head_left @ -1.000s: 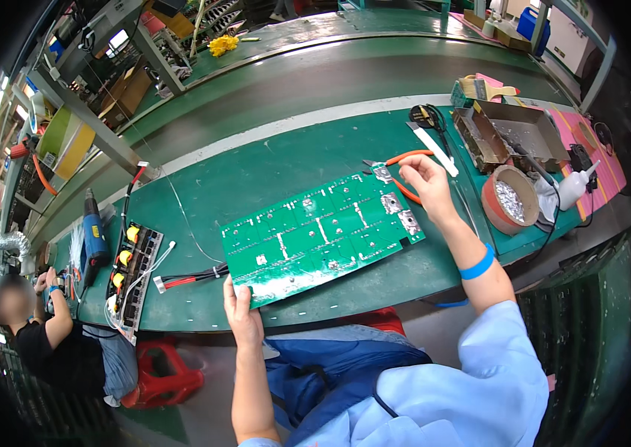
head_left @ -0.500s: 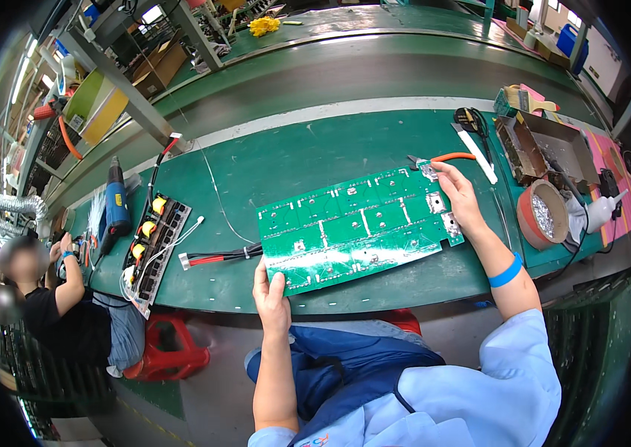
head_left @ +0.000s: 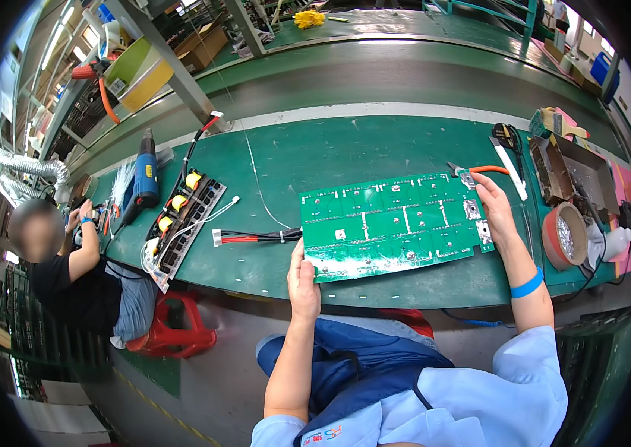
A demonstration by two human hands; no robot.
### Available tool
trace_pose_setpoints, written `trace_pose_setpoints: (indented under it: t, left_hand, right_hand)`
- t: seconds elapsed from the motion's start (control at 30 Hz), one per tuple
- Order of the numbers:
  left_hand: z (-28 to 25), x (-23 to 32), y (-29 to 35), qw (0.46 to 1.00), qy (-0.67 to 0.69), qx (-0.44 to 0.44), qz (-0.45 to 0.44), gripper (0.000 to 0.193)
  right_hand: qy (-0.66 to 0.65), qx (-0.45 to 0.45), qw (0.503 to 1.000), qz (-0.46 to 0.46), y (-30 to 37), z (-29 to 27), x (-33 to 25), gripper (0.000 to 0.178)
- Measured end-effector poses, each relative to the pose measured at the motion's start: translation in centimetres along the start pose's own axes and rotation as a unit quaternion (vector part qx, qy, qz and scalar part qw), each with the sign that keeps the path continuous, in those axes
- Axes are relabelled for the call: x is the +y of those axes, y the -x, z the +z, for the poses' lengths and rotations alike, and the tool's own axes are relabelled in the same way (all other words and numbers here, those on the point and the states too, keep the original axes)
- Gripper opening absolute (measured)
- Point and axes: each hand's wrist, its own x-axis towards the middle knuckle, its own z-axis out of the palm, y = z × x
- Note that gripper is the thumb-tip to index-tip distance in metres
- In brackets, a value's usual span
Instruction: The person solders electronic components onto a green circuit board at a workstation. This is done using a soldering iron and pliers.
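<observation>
A large green circuit board (head_left: 393,223) lies flat on the green workbench (head_left: 308,153) in front of me. My left hand (head_left: 303,279) grips its near left corner at the bench's front edge. My right hand (head_left: 494,208) rests on the board's right end, fingers by the small metal parts there; a blue band circles that wrist. Orange-handled pliers (head_left: 479,170) lie just beyond the board's far right corner, touching neither hand.
A red-and-black cable bundle (head_left: 256,238) lies left of the board. Further left sit a black board with yellow parts (head_left: 181,212) and a blue power tool (head_left: 144,175). A tape roll (head_left: 565,237) and an open box (head_left: 576,175) stand at right. A seated person (head_left: 69,261) works at left.
The view has swung so the board now sits further right in the picture. My hands keep the same hold on the board's left corner and right end.
</observation>
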Motion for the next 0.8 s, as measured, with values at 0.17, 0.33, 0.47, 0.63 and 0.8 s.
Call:
trace_pose_setpoints:
  t: [0.17,0.33,0.47,0.63,0.8]
  left_hand:
    - [-0.01,-0.09,0.01,1.0,0.013,-0.008,0.016,0.053]
    - [-0.22,-0.07,0.03,1.0,0.022,-0.002,0.0,0.049]
    - [-0.06,0.27,-0.04,0.999,0.036,0.015,-0.032,0.043]
    - [-0.19,0.2,-0.1,0.997,0.056,0.024,-0.042,0.039]
    - [-0.12,0.31,-0.13,0.997,0.059,0.019,-0.048,0.039]
  right_hand:
    - [0.009,-0.004,1.0,0.001,0.01,-0.24,0.0,0.032]
    - [0.004,-0.015,1.0,0.003,-0.03,-0.28,-0.07,0.033]
    - [0.002,-0.017,1.0,0.004,0.03,-0.22,-0.08,0.033]
    - [-0.004,-0.019,1.0,0.002,0.11,-0.12,-0.21,0.032]
    - [-0.004,-0.012,1.0,0.005,0.25,-0.07,-0.39,0.032]
